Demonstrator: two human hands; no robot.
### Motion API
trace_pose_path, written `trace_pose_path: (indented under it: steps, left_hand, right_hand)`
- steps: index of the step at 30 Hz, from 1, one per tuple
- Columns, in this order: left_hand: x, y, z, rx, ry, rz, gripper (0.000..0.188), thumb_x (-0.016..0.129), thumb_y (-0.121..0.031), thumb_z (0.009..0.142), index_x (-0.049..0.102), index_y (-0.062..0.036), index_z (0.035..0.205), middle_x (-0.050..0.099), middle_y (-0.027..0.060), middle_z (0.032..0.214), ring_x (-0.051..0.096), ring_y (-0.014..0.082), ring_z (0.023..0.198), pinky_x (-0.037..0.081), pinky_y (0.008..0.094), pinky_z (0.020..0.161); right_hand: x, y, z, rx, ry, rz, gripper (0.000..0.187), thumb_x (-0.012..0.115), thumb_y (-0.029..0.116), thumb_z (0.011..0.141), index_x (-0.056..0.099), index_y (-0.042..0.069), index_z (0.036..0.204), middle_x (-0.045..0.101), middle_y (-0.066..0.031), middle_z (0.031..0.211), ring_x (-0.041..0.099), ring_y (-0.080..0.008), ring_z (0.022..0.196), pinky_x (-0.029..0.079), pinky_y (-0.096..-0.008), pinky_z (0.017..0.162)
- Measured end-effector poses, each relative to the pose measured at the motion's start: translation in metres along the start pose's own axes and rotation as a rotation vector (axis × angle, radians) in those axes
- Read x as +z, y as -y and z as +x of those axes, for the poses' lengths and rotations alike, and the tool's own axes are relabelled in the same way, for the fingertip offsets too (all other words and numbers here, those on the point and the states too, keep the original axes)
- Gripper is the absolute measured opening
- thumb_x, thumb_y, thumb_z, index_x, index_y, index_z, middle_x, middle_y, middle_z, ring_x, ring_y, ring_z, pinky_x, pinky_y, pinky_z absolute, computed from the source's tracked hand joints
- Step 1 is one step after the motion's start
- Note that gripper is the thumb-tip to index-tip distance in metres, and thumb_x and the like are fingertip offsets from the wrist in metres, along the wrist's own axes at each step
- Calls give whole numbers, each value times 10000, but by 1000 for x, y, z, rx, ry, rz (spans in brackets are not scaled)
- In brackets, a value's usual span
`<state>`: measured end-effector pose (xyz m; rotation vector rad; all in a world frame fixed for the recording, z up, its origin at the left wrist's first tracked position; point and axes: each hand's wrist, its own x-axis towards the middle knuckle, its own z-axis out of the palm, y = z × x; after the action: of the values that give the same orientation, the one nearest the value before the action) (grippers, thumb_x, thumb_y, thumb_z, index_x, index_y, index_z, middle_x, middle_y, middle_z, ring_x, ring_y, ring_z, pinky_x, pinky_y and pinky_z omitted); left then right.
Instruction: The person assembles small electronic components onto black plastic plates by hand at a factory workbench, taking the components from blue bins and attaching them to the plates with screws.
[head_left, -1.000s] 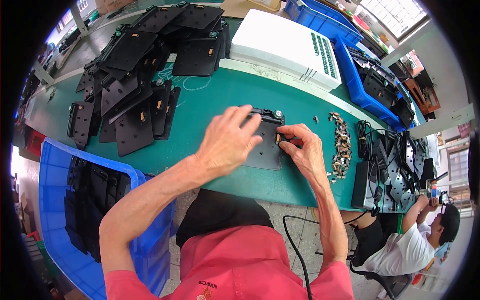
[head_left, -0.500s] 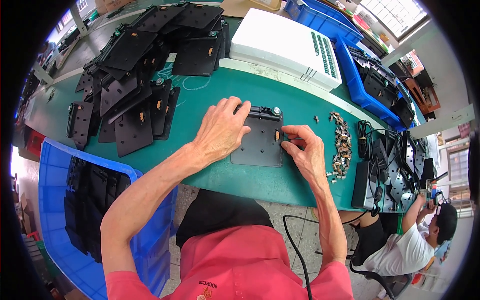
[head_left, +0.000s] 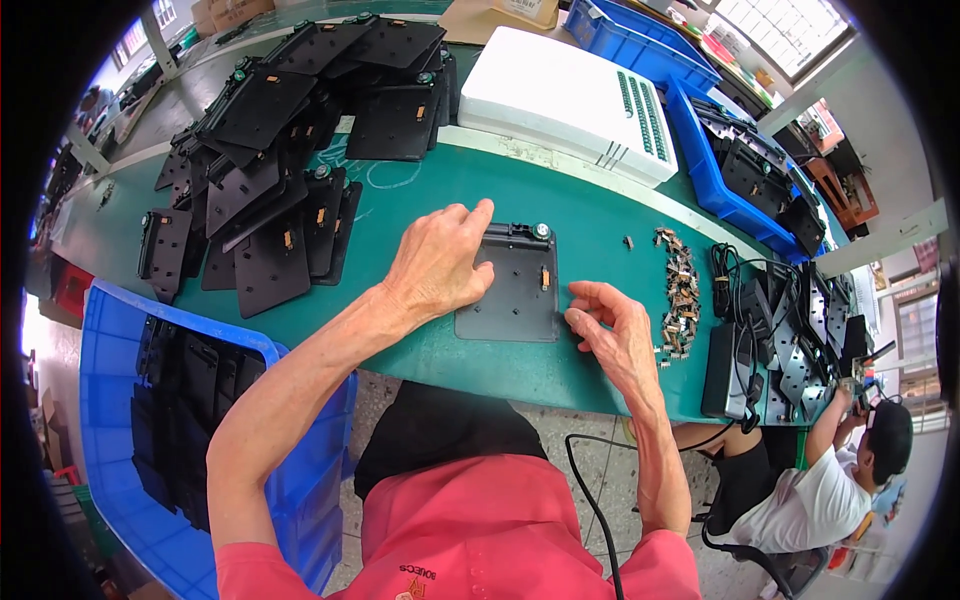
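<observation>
A flat black plastic plate [head_left: 505, 300] lies on the green table before me. Along its far edge runs a black bar with a round green-and-silver part [head_left: 541, 231] at the right end. A small tan slide switch [head_left: 545, 278] sits near the plate's right edge. My left hand [head_left: 440, 258] grips the plate's upper left side, thumb on its face and fingers at the far corner. Just off the right edge, my right hand [head_left: 615, 328] is half curled, thumb and forefinger apart with nothing visible between them. Farther right lies a heap of small metal switches [head_left: 682, 300].
Many similar plates are piled at the left [head_left: 272, 270]. A blue crate [head_left: 310, 480] of black parts stands below. Beyond are a white foam box [head_left: 550, 90] and another blue crate [head_left: 705, 185]. Black adapters [head_left: 725, 370] with cables lie right; a co-worker [head_left: 815, 495] sits beyond.
My right hand has drawn back from the plate's right edge and its fingers have parted. The plate has shifted slightly left and nearer, with my left hand still on it.
</observation>
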<state>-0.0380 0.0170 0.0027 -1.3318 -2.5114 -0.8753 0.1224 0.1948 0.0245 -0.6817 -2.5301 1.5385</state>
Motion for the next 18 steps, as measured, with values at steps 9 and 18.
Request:
trace_pose_path:
  steps: [9, 18]
  left_hand:
    - [-4, 7, 7, -193, -46, -25, 635, 741, -143, 590, 595, 99, 1158, 649, 210, 820, 641, 276, 625, 530, 380, 617]
    - [-11, 0, 4, -204, -24, -19, 521, 733, -157, 629, 622, 54, 1093, 630, 205, 857, 636, 324, 728, 528, 415, 681]
  right_hand:
    - [1, 1, -14, 83, 66, 91, 355, 654, 111, 889, 601, -67, 1192, 684, -94, 912, 647, -132, 766, 542, -256, 610]
    - [21, -10, -11, 120, 167, 716, 334, 640, 71, 908, 577, -64, 1207, 689, -135, 951, 690, -158, 802, 584, -229, 716]
